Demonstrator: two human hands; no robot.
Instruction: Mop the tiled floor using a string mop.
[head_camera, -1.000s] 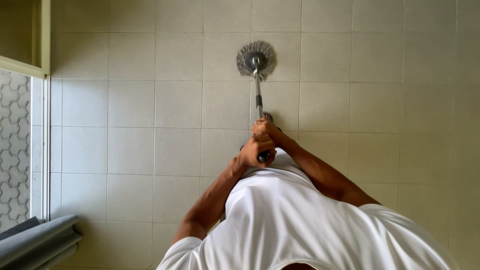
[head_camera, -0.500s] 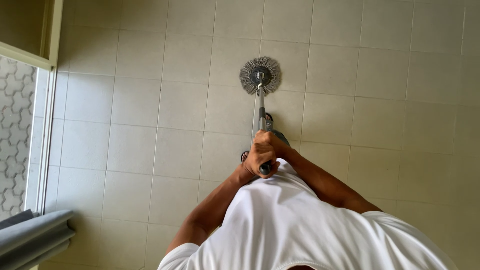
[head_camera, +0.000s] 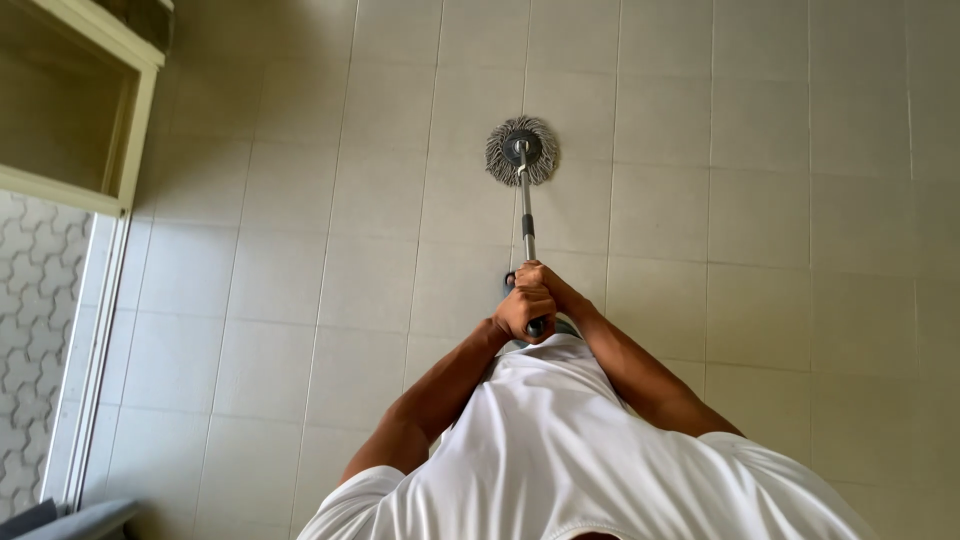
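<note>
A mop with a round grey string head (head_camera: 521, 150) rests on the beige tiled floor (head_camera: 760, 200). Its metal handle (head_camera: 526, 225) runs straight back toward my body. My left hand (head_camera: 520, 312) and my right hand (head_camera: 552, 287) are wrapped together around the near end of the handle, the right slightly farther along it. Both arms reach out over my white shirt (head_camera: 570, 450), which fills the bottom of the view.
At the left, a cream-coloured frame (head_camera: 125, 130) and a sliding-door track (head_camera: 85, 380) border a floor of patterned grey tiles (head_camera: 30, 330). A grey object (head_camera: 85, 520) shows in the bottom left corner.
The mop head and my hands sit a little lower in the view than a second ago, and the frame on the left has shifted. Both hands keep the same hold on the handle.
</note>
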